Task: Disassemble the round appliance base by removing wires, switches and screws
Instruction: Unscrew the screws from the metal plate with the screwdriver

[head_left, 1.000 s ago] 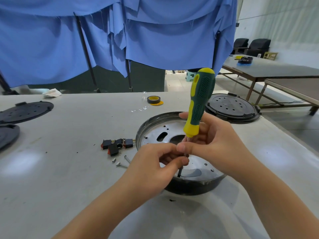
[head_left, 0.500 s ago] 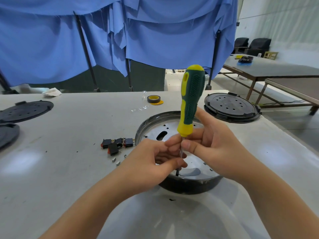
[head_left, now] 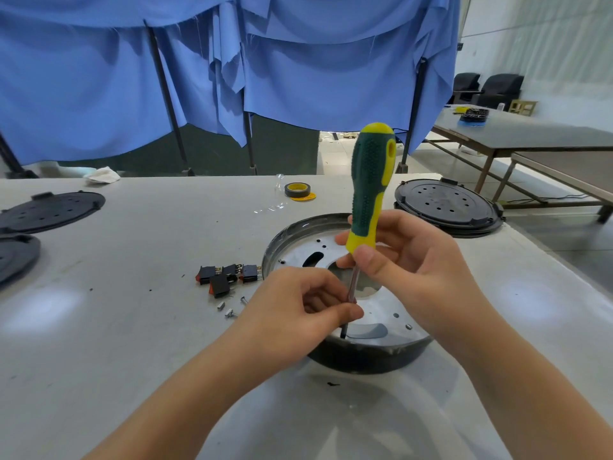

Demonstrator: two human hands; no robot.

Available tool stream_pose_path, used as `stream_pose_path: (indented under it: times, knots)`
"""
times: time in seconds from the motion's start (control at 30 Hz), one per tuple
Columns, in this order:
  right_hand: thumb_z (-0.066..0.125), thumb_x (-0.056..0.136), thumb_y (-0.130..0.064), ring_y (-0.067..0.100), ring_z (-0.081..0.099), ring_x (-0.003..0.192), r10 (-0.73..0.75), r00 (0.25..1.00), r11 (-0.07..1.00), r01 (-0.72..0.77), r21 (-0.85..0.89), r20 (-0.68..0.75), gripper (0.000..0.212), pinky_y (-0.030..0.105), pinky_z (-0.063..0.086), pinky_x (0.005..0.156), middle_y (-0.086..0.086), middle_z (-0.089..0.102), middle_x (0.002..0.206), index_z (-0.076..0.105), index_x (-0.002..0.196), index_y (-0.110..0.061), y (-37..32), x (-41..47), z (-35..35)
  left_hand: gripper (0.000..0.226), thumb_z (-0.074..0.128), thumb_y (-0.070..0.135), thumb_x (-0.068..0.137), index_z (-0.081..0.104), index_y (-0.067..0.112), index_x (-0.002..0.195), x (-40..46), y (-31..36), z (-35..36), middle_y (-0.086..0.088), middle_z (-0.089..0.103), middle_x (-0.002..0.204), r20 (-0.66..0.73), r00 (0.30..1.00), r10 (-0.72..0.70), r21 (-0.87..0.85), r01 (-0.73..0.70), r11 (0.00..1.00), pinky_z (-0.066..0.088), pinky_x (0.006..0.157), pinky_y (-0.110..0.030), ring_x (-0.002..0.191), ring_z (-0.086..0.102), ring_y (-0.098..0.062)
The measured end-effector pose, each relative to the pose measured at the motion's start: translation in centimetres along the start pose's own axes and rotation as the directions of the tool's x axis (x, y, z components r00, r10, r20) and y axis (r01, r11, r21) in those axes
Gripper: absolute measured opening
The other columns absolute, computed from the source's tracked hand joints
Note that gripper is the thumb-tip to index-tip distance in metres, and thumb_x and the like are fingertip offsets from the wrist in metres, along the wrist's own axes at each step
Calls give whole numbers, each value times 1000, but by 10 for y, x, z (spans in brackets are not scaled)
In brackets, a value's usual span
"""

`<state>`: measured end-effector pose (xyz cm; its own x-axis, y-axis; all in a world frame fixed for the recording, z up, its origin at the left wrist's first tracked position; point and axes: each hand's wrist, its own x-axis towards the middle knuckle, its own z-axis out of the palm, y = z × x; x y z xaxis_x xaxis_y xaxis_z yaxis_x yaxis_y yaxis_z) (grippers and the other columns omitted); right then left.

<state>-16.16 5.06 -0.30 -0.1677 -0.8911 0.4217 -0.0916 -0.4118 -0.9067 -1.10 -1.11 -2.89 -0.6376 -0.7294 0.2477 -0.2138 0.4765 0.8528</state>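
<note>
Since a second ago the green-and-yellow rubber-handled screwdriver (head_left: pixel 371 180) has swung from a rightward lean to near upright, and the right hand (head_left: pixel 403 260) has shifted its hold: thumb and fingers now pinch the yellow collar at the handle's foot. The left hand (head_left: pixel 298 303) stays curled around the steel shaft, thumb and forefinger pinching it low, just above the tip. The tip sits on the silver metal plate inside the round black-walled appliance base (head_left: pixel 371 360), at its near edge, directly below both grips. Judgement: the blade is being steadied into a screw head there; turning is under way or about to begin, though the screw itself is hidden by the left thumb.

Left of the grips, on the pale grey tabletop (head_left: pixel 132 327): three black rocker switches (head_left: pixel 229 277) already out, and a few loose silver screws (head_left: pixel 232 308) just beside the left wrist. Beyond, a yellow-cored tape roll (head_left: pixel 298 190). Black perforated round covers lie far right (head_left: pixel 446 207) and far left (head_left: pixel 49 210). One small screw (head_left: pixel 408 326) shows in the plate, right of the tip.

In the way: the left fingers crowd the blade; a slip could nick them.
</note>
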Motion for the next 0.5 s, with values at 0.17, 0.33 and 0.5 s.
stream_pose_path:
  times: [0.17, 0.33, 0.5]
  knots:
    - [54, 87, -16, 11, 64, 108, 52, 987, 999, -51, -16, 151, 35, 21, 51, 88, -4, 70, 114, 59, 121, -17, -4, -2, -3, 15, 81, 22, 71, 67, 23, 67, -1, 0, 1, 4, 70, 64, -22, 1000, 0, 7, 0, 1000, 54, 60, -19, 59, 65, -8]
    - [69, 69, -21, 3, 67, 80, -19, 999, 998, 18, -54, -30, 33, 16, 53, 70, -3, 74, 89, 68, 102, -21, -3, 0, 1, 17, 82, 29, 69, 65, 26, 67, -1, -2, 3, 7, 68, 62, -40, 999, 26, 32, -25, 999, 56, 60, -27, 58, 64, -10]
    - [56, 81, -14, 11, 70, 93, -7, 1000, 1000, 7, -13, 20, 30, 17, 54, 74, 1, 74, 101, 60, 111, -13, -2, 0, -2, 7, 72, 31, 81, 70, 31, 88, -1, -2, 1, 16, 73, 82, 36, 998, 51, 15, -52, 999, 55, 70, -17, 75, 69, -1]
